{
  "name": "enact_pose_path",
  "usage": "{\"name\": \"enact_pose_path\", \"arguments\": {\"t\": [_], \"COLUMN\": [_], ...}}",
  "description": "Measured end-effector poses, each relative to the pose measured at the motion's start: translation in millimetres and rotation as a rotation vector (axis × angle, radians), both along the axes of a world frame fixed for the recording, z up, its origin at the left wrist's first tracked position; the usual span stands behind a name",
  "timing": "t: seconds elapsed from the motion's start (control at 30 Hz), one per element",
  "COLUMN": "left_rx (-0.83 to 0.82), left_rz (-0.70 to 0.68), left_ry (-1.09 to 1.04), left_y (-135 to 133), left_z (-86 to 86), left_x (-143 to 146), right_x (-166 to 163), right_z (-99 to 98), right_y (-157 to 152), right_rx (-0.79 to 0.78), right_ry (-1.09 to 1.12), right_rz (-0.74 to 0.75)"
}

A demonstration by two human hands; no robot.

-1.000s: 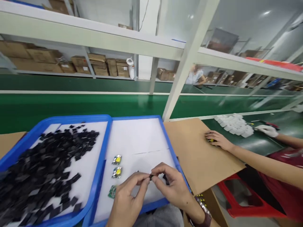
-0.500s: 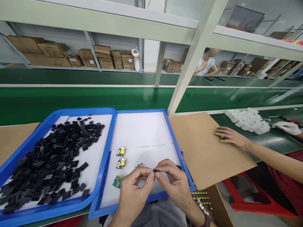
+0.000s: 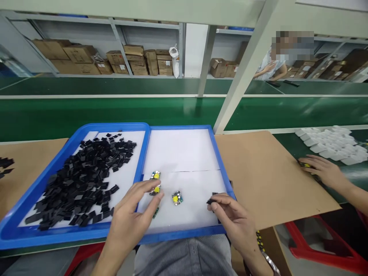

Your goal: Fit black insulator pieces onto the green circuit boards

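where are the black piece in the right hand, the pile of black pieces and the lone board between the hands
Black piece (image 3: 210, 201): head view, on its exposed end.
Pile of black pieces (image 3: 86, 180): head view, near its middle.
Board (image 3: 177, 198): head view, middle of its upper side.

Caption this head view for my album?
Left hand open, right hand pinching a small black piece over a blue-rimmed white tray.
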State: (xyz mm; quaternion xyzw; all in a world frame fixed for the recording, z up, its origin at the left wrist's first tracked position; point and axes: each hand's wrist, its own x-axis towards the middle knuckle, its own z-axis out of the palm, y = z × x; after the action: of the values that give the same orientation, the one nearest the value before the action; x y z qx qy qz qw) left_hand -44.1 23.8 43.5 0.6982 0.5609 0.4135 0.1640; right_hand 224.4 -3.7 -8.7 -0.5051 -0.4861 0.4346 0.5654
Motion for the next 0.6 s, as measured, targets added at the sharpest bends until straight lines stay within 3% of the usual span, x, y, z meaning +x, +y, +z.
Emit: {"name": "enact_pose_path", "arguments": {"t": [0.17, 0.3, 0.4, 0.6], "left_rx": [-0.046, -0.09, -0.233, -0.671], "left_rz": [-0.27, -0.3, -0.269, -0.259], "left_ry": [0.399, 0.416, 0.13, -0.805], "left_y": [-2.9, 3.5, 4.7, -7.8], "left_z": [-25.9, -40.8, -34.9, -15.3], "left_x": [9.1, 27.4, 29.7, 37.3], "right_x": [-4.2, -7.2, -7.3, -20.0], "right_z": [-6.9, -3.3, 2.7, 11.6], "right_y": [-4.1, -2.0, -0.6, 3.8], "right_rx": [-0.056, -0.013, 0.031, 0.119], "right_ry": [0.002, -0.041, -0.051, -0.018], "right_rz": [-0.012, 0.013, 0.028, 0.066]}}
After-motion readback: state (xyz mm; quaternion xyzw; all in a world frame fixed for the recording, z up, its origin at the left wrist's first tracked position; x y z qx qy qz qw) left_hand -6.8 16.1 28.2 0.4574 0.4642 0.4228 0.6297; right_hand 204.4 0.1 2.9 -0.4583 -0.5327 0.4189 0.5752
